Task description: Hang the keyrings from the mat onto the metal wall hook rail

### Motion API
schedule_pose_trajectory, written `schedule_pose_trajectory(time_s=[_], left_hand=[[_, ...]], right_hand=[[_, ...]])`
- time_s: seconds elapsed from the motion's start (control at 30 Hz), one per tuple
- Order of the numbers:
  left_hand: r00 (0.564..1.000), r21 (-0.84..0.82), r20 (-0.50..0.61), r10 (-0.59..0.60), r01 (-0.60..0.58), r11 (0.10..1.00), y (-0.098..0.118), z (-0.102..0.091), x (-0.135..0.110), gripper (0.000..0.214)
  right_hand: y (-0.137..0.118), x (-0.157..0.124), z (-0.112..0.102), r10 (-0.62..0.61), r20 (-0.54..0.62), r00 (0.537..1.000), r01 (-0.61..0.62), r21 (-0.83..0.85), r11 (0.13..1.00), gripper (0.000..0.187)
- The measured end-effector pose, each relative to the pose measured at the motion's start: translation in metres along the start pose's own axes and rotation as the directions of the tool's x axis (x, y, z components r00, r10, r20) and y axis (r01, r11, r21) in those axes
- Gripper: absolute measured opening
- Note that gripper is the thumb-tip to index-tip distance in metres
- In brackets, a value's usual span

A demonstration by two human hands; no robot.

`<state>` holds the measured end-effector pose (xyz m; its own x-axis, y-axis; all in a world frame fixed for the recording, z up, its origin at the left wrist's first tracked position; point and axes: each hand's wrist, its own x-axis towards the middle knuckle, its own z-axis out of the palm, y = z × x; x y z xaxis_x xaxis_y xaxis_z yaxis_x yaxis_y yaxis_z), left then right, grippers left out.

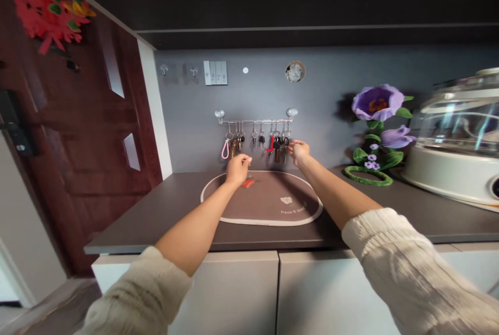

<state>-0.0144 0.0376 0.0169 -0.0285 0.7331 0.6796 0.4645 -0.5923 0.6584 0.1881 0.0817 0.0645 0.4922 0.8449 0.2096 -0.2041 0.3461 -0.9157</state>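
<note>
A metal hook rail [255,121] on the grey wall carries several bunches of keys. My right hand [299,152] is at the rail's right end, its fingertips closed on the keys [286,142] hanging there. My left hand [237,169] is in front of the rail's left part, with fingers curled and thumb against them; whatever it may hold is hidden. Just beside and below it, an orange-red key tag [248,183] with a ring shows over the brown mat [265,210]. A pink loop [225,149] and a red strap [272,143] hang among the keys.
Purple fabric flowers [377,103] on a green ring base and a large clear-topped white appliance [452,168] stand on the right of the dark counter [167,210]. A dark shelf [273,2] overhangs the counter. At the left is a dark red door [101,137].
</note>
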Motion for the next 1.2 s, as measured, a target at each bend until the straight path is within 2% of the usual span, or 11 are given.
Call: schedule_pose_trajectory(time_s=[0.07, 0.17, 0.23, 0.3, 0.4, 0.5, 0.63, 0.77, 1.0, 1.2], left_hand=[[1.000, 0.016, -0.003, 0.000, 0.000, 1.000, -0.001, -0.001, 0.001, 0.016], [1.000, 0.036, -0.016, -0.012, 0.013, 0.999, -0.004, -0.002, 0.003, 0.016], [1.000, 0.047, -0.019, -0.021, 0.022, 0.999, -0.006, -0.003, 0.004, 0.016], [0.999, 0.053, -0.021, -0.032, 0.033, 0.998, -0.009, -0.003, 0.004, 0.016], [0.997, 0.062, -0.023, -0.069, 0.070, 0.996, -0.012, -0.004, 0.006, 0.016], [0.994, 0.078, -0.021, -0.107, 0.108, 0.991, -0.017, -0.004, 0.006, 0.015], [0.991, 0.110, -0.009, -0.136, 0.137, 0.984, -0.024, -0.003, 0.006, 0.013], [0.985, 0.125, 0.004, -0.173, 0.172, 0.977, -0.030, -0.001, 0.005, 0.012], [0.976, 0.105, 0.009, -0.217, 0.215, 0.971, -0.035, 0.000, 0.006, 0.011], [0.976, 0.143, 0.035, -0.213, 0.206, 0.968, -0.032, -0.002, 0.003, 0.013]], right_hand=[[0.002, -0.004, -0.001, -0.026, -0.097, 0.995, 0.016, -0.097, 0.995, 0.025], [0.006, -0.011, 0.001, -0.135, -0.249, 0.959, 0.058, -0.292, 0.955, 0.035], [0.010, -0.017, 0.005, -0.210, -0.249, 0.945, 0.113, -0.354, 0.928, 0.039], [0.016, -0.026, 0.011, -0.243, -0.153, 0.958, 0.179, -0.345, 0.921, 0.036], [0.030, -0.042, 0.021, -0.189, 0.108, 0.976, 0.212, -0.266, 0.940, 0.022], [0.045, -0.058, 0.028, -0.148, 0.343, 0.928, 0.243, -0.254, 0.936, 0.010], [0.061, -0.066, 0.031, -0.150, 0.524, 0.839, 0.393, -0.390, 0.833, 0.002], [0.068, -0.064, 0.030, -0.102, 0.598, 0.795, 0.474, -0.506, 0.721, 0.012], [0.074, -0.062, 0.026, -0.037, 0.674, 0.738, 0.520, -0.532, 0.668, 0.011], [0.076, -0.063, 0.026, 0.004, 0.685, 0.729, 0.539, -0.577, 0.614, 0.002]])
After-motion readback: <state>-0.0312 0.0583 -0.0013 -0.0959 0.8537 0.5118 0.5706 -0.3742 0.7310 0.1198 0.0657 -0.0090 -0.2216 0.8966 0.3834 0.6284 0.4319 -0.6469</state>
